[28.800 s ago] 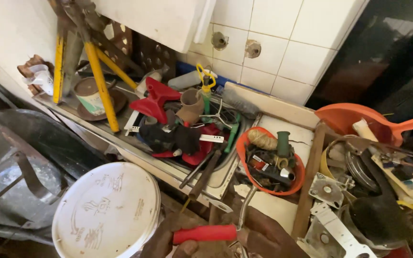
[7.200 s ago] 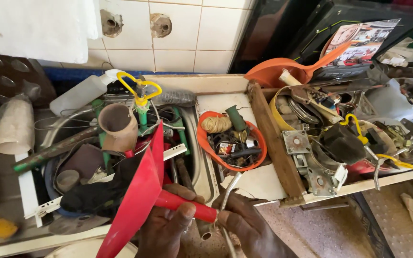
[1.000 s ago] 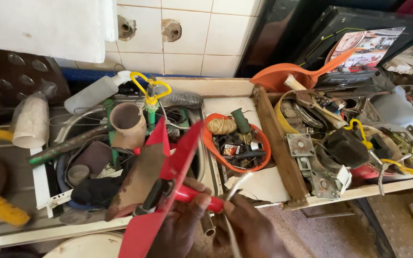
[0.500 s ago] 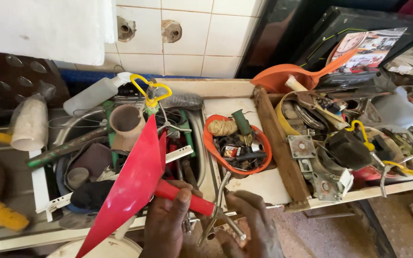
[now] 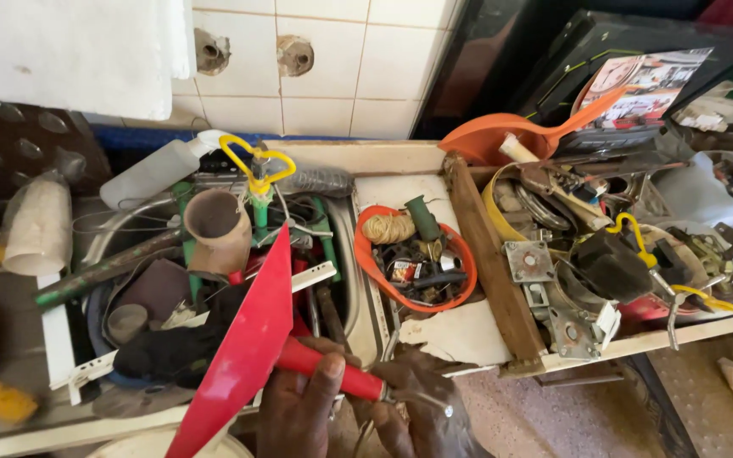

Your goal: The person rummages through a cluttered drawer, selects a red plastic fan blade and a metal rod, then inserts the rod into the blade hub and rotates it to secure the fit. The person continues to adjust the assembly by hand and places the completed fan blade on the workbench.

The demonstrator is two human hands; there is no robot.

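A large red plastic funnel (image 5: 243, 356) tilts at near centre over the cluttered desk (image 5: 400, 165). The left hand (image 5: 299, 407) is wrapped around its red spout, while the right hand (image 5: 422, 407) pinches a thin metal piece at the spout's tip. The step looks like fitting or clearing the spout; the next move needs a steady grip.

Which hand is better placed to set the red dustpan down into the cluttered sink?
Left, probably. The left hand wraps the red dustpan by its handle, nearest the sink. The right hand sits at the handle's far end, beside a thin metal piece.
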